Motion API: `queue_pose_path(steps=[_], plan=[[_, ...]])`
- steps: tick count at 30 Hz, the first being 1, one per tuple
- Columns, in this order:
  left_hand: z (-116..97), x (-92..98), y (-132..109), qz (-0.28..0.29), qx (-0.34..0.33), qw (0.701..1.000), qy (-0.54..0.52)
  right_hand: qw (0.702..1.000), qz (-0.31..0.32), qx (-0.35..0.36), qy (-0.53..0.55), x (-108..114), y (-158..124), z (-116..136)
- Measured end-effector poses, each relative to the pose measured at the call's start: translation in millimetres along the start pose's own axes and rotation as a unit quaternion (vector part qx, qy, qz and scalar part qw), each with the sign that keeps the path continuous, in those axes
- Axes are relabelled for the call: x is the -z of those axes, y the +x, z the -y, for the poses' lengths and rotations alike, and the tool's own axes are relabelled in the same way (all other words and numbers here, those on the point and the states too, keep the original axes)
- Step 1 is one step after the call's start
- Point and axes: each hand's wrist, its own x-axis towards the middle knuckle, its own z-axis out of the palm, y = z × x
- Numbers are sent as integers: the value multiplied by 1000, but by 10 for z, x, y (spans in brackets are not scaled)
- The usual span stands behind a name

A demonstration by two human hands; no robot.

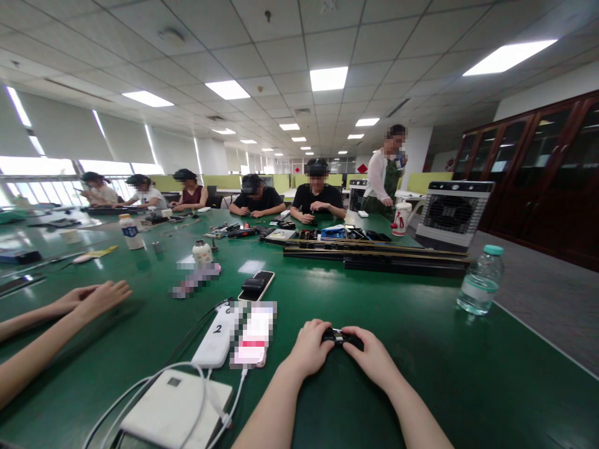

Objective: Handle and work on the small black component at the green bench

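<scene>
Both my hands meet over the green table (402, 318), at the lower middle of the view. Between them is a small black object with a silvery middle (337, 337); its exact kind is too small to make out. My left hand (309, 347) is closed on its left end. On the opposite end, the thumb and fingers of my right hand (373, 357) grip it. My fingers cover much of the object. To the left of my hands lies a phone with a lit, blurred screen (255, 337), a white cable plugged into it.
A white power bank (215, 337) and a white box (173, 411) with looping cables lie left. Another person's hands (100, 299) rest further left. A black phone (257, 285) lies ahead, a water bottle (480, 284) right. Long dark strips (374, 254) and tools lie before seated people.
</scene>
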Motion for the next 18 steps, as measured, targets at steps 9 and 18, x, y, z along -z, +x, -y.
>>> queue_pose_path(steps=[9,18], plan=[[22,-24,-5,-1,-4,1000,6,1000,-2,-3,3,-10,5,-12],[-1,-3,-17,-4,-11,1000,5,1000,-1,-8,-2,-9,3,-5]])
